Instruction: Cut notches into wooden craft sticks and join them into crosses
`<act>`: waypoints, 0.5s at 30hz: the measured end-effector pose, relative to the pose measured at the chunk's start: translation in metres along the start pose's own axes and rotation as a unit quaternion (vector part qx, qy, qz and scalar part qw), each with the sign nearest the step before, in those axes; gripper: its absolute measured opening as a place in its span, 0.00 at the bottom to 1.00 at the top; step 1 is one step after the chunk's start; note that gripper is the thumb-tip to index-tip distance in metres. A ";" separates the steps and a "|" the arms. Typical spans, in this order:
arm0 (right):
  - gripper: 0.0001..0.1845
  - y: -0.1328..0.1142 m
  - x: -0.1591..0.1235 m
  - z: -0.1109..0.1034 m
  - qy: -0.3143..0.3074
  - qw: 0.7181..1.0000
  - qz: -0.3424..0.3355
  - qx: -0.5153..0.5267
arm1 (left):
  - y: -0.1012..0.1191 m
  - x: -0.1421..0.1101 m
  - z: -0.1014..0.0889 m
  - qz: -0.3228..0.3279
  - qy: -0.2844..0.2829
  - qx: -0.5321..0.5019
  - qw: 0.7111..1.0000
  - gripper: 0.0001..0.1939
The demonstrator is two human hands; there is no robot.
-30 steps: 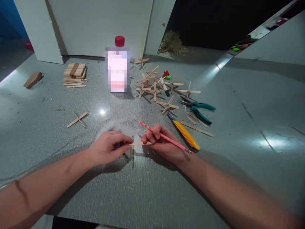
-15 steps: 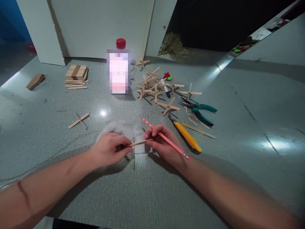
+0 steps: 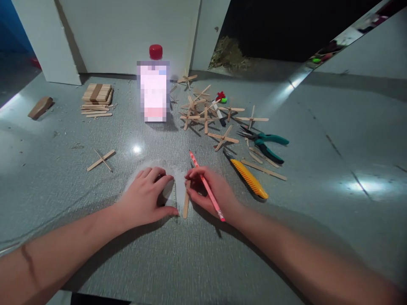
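Near centre, my right hand [image 3: 213, 191] grips a craft stick [image 3: 186, 205] and pencil [image 3: 207, 186], my left hand [image 3: 144, 190] spread over a ruler [image 3: 174, 195], utility knife [image 3: 249, 178] and needle-nose pliers [image 3: 259, 139] right, far bottle [image 3: 155, 91] unreadably blurred.

Over the link I saw a left forearm [image 3: 73, 243] and right forearm [image 3: 286, 241], both bare, with left hand [image 3: 141, 195] and right hand [image 3: 222, 195] ungloved. A thin dark streak [image 3: 29, 262] crossed the left forearm, mark or shadow unclear.
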State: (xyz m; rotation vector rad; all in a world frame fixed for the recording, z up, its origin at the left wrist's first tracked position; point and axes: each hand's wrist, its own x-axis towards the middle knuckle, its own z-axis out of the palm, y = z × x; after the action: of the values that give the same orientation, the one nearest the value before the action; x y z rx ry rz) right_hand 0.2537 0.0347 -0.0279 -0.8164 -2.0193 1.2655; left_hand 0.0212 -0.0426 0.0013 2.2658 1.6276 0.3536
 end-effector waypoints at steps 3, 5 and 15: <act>0.15 0.000 -0.003 -0.001 -0.006 0.999 -0.024 -0.042 | 0.000 -0.001 -0.001 -0.004 0.003 0.000 1.000 0.48; 0.16 -0.003 -0.004 -0.004 -0.013 0.997 -0.033 -0.069 | 0.002 -0.002 -0.001 -0.006 0.006 0.002 1.000 0.56; 0.28 -0.006 0.000 -0.014 -0.090 0.970 -0.121 -0.189 | 0.011 -0.003 -0.001 0.001 -0.036 0.035 0.999 0.56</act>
State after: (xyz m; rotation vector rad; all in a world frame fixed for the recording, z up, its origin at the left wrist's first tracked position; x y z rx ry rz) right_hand 0.2632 0.0400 -0.0173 -0.6120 -2.4660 0.8565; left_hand 0.0300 -0.0482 0.0064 2.3046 1.6257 0.2156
